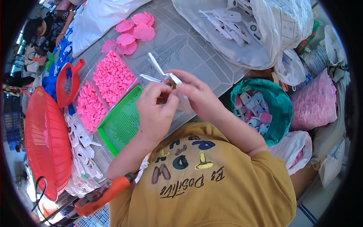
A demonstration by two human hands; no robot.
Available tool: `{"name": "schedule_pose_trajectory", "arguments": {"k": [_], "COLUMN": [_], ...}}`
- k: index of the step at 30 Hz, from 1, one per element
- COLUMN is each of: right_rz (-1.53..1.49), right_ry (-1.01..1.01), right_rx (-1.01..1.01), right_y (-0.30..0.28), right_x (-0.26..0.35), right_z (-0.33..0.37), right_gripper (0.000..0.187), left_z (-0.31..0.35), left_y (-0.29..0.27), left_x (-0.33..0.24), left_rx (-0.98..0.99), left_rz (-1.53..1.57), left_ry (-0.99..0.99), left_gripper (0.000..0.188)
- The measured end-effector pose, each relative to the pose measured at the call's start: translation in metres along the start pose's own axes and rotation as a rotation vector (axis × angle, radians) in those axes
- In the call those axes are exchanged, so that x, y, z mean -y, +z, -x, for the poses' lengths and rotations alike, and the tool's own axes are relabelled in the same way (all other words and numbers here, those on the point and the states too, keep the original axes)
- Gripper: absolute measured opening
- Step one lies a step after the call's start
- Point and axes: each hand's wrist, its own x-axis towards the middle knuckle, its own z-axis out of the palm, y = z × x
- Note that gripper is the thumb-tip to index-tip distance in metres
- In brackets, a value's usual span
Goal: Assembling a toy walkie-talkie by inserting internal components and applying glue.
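Both hands meet over the near part of the grey table, closed around a white plastic piece (pixel 157 64) with a long narrow arm sticking up and away. My left hand (pixel 157 108) pinches the piece from the left with bent fingers. From the other side my right hand (pixel 198 94) grips it, thumb and fingers close to the left fingertips. A small metallic or dark detail shows between the fingers, too small to name. The fingers hide most of the piece. Just left of my left hand lies a bright green tray (pixel 101 130) with a perforated bottom.
Small pink parts (pixel 113 77) fill two compartments beyond the tray; pink scalloped discs (pixel 143 32) lie farther back. Left are a red colander (pixel 77 70), a red basket (pixel 47 143) and an orange power screwdriver (pixel 102 195). A green-lined bin (pixel 285 109) and white sack (pixel 270 49) stand right.
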Motion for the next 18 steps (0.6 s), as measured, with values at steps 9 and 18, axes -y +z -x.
{"name": "schedule_pose_trajectory", "arguments": {"k": [9, 18], "right_rz": [-0.433, -0.342], "right_ry": [0.078, -0.044], "right_rx": [0.061, -0.084], "right_y": [-0.009, -0.007], "right_x": [0.002, 0.031], "right_z": [-0.006, -0.006], "right_gripper": [0.042, 0.039], "left_z": [-0.013, -0.015], "left_y": [0.005, -0.011], "left_x": [-0.015, 0.022], "left_rx": [0.085, -0.029], "left_rz": [-0.228, -0.011], "left_ry": [0.161, -0.031], "left_gripper": [0.015, 0.048]}}
